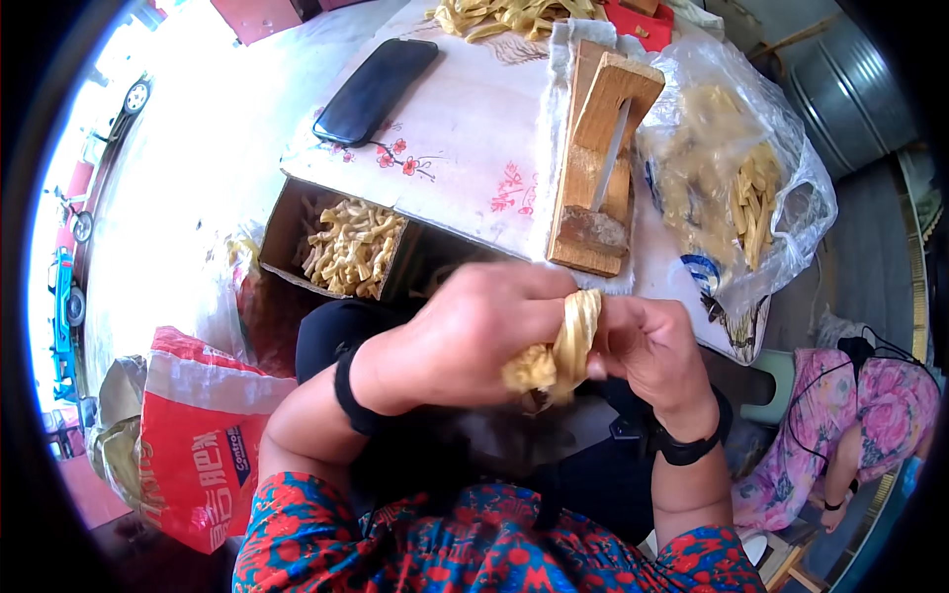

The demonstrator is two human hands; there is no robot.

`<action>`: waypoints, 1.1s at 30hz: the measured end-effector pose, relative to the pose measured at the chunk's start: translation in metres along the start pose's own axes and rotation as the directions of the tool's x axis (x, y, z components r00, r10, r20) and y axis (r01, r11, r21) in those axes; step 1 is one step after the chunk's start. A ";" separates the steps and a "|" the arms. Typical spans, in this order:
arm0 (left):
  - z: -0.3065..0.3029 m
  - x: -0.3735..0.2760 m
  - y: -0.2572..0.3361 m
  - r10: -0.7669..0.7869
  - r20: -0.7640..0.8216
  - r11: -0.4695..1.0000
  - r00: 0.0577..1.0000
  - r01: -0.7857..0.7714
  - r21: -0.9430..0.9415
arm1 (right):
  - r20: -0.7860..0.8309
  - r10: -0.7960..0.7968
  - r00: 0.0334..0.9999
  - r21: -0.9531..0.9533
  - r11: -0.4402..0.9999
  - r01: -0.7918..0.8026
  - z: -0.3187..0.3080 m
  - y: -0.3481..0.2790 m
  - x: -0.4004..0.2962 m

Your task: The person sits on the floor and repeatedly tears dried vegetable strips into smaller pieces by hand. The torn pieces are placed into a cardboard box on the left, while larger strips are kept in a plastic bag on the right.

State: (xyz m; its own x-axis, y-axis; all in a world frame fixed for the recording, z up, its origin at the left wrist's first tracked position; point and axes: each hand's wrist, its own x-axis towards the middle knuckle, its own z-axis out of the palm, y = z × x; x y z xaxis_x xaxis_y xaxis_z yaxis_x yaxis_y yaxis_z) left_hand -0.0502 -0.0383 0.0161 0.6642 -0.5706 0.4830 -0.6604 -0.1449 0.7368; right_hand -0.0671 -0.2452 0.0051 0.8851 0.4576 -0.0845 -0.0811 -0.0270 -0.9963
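Note:
Above my lap, both hands are on a thick band of yellow, leathery strips, folded over and bunched. My left hand, blurred, has its fingers curled around it, and a ruffled yellow end shows below them. My right hand pinches the band's right side between thumb and fingers. Just beyond my hands, a wooden stand with a slanting metal blade rests on a white cloth. Left of it, below the tabletop's edge, a cardboard box holds many short, knotted yellow pieces.
A black smartphone lies on the table, with more yellow strips at its far edge. A clear plastic bag of strips is at right. A red-and-white sack stands at left. Another person is at lower right.

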 end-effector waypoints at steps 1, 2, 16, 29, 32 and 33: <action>-0.002 -0.001 -0.008 0.068 0.076 0.975 0.995 -0.082 0.205 | 0.094 0.161 0.982 0.287 0.941 -0.182 0.002 0.002 0.000; -0.004 -0.002 -0.016 0.135 0.152 0.902 0.979 -0.185 0.389 | 0.146 0.198 0.969 0.276 0.933 -0.232 -0.001 0.016 0.001; 0.001 -0.006 -0.002 -0.131 -0.064 0.983 0.989 0.138 0.123 | -0.264 -0.119 0.957 0.126 0.980 0.157 0.020 0.011 -0.001; 0.003 -0.005 -0.007 -0.107 -0.090 0.972 0.990 0.085 -0.221 | -0.101 0.010 0.995 -0.070 0.997 -0.017 0.019 0.004 0.005; -0.013 -0.005 -0.008 -0.083 -0.192 0.924 0.978 0.003 -0.383 | 0.072 0.142 0.987 0.329 0.931 -0.158 0.008 0.009 -0.004; -0.017 -0.007 -0.002 -0.253 -0.221 0.857 0.942 0.112 -0.503 | 0.118 0.103 0.988 0.408 0.902 -0.143 0.006 0.012 -0.005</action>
State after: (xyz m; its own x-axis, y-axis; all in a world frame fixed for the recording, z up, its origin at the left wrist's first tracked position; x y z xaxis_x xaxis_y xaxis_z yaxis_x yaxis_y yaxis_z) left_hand -0.0473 -0.0198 0.0190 0.8702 -0.3221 0.3728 -0.3150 0.2183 0.9237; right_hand -0.0749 -0.2424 -0.0066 0.8115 0.5543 -0.1849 -0.3870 0.2726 -0.8809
